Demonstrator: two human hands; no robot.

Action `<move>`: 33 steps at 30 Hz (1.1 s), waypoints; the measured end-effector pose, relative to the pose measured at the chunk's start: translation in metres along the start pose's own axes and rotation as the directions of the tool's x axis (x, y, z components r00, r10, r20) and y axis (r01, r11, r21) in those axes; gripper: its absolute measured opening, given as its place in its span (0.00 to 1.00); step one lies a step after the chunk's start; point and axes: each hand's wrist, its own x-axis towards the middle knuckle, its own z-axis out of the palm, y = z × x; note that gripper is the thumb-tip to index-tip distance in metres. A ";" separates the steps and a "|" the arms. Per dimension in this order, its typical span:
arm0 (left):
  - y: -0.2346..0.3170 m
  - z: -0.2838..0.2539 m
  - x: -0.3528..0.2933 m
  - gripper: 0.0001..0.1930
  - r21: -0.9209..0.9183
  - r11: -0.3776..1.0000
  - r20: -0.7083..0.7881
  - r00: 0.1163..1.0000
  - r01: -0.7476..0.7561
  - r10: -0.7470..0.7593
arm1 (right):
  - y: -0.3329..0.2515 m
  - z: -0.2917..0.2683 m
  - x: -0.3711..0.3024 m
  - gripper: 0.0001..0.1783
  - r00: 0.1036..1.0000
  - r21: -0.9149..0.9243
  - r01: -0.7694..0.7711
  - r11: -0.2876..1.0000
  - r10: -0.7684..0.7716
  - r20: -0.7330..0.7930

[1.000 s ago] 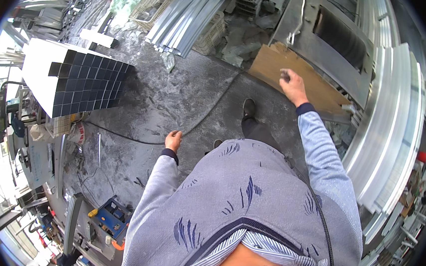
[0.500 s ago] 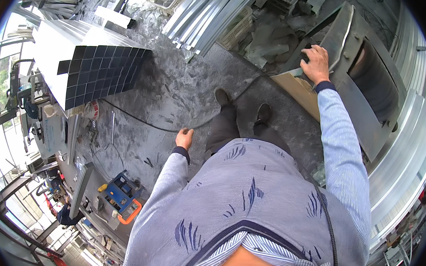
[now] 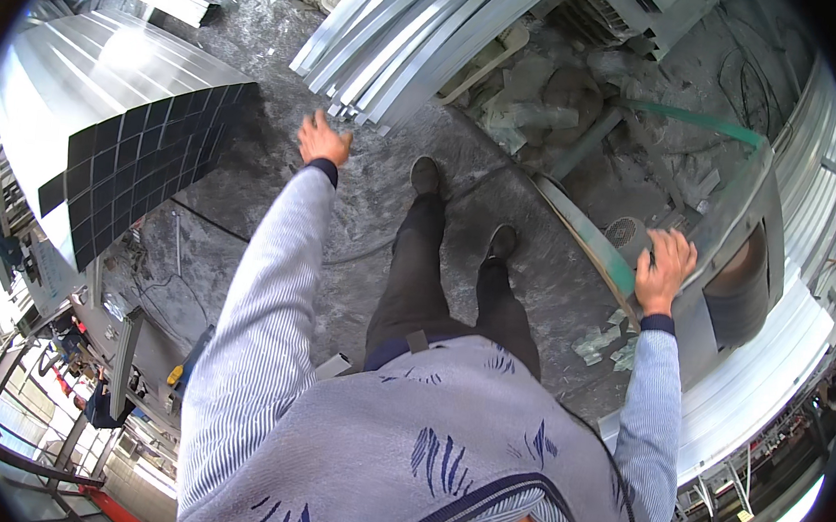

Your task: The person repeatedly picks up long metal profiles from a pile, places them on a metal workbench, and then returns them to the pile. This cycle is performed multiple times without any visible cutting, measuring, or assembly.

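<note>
My left hand (image 3: 324, 143) reaches forward over the floor, fingers apart, and holds nothing. Just beyond its fingertips are the near ends of a stack of long silver metal profiles (image 3: 386, 47). On the right, my right hand (image 3: 665, 273) is bent over the near edge of a grey metal frame (image 3: 774, 206) with green edging. Its fingers look hooked on that edge, though the fingertips are partly hidden. Beside this hand the frame carries a wide dark roller-like cylinder (image 3: 742, 291). A thin board with a green strip (image 3: 587, 237) runs along the frame's near left side.
At the left stands a big bundle of square tubes (image 3: 151, 157) with dark ends. A black cable (image 3: 360, 254) crosses the dusty floor near my feet. Clear scraps (image 3: 600, 349) lie by the frame. Long pale profiles (image 3: 774, 358) line the right side. A distant person (image 3: 104, 408) is at lower left.
My left hand has moved forward from beside my leg toward the profile stack, and its fingers have spread. My right hand and the metal frame have come nearer to me; the frame's inside now shows.
</note>
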 end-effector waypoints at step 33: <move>0.067 0.043 0.124 0.29 0.016 0.987 0.086 0.984 -0.158 0.156 | -0.006 -0.001 0.015 0.23 0.991 -0.051 -0.037 0.998 0.043 0.127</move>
